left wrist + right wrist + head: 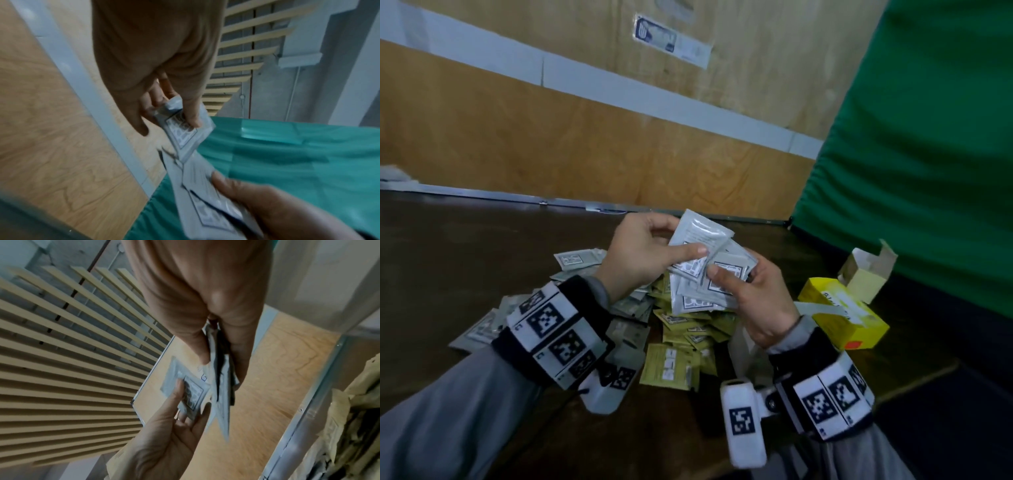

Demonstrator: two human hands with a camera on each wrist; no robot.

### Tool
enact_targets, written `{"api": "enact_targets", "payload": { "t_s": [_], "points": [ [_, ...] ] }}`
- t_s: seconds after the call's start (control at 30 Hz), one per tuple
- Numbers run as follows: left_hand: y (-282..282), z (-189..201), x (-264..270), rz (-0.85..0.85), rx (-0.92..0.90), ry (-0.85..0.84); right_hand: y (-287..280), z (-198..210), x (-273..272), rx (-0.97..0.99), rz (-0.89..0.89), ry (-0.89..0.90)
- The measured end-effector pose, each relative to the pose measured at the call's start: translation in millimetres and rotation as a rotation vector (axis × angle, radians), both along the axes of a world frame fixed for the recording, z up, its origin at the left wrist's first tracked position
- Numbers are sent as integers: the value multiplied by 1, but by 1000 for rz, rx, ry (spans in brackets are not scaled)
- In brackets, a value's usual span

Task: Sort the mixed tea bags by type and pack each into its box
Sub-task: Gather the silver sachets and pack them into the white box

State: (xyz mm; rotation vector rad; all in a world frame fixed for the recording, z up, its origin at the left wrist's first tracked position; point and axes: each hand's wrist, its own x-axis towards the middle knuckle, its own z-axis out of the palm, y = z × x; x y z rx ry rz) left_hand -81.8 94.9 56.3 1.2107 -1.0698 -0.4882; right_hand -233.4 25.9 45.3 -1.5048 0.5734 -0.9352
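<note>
While my right hand (753,298) grips the grey tea bag stack (698,294) above the pile (688,329), my left hand (643,253) pinches one grey sachet (698,233), just touching the stack's top-left.

Fanned grey tea bags (700,260) held above mixed grey-and-olive pile (681,329), beside open yellow box (842,308), seemingly part-filled

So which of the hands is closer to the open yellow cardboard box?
Right. The right hand holds grey sachets just beside the yellow cardboard box; the left hand is farther, across the pile.
</note>
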Motion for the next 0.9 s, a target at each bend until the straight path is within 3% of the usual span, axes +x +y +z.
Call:
{"api": "enact_targets", "payload": {
  "t_s": [0.1,0.17,0.3,0.4,0.53,0.67,0.7,0.83,0.9],
  "points": [
    [5,9,0,-25,-49,73,-3,-2,-10,55,-74,-32],
    [13,20,4,-124,24,68,-3,0,-18,104,-125,-106],
    [25,27,13,-345,361,-253,-5,10,-33,177,-162,-284],
    [18,20,11,-220,406,-305,-6,17,-34,238,-132,-416],
    [11,15,8,-103,357,-146,-3,22,-28,283,-87,-471],
    [13,26,-5,-254,261,274,2,14,-13,271,-124,-458],
    [14,29,-8,-292,246,314,2,12,-10,273,-131,-460],
    [19,27,-16,-274,248,56,3,7,-1,275,-127,-438],
    [18,23,-15,-240,269,12,6,6,2,251,-112,-387]
  ]
}}
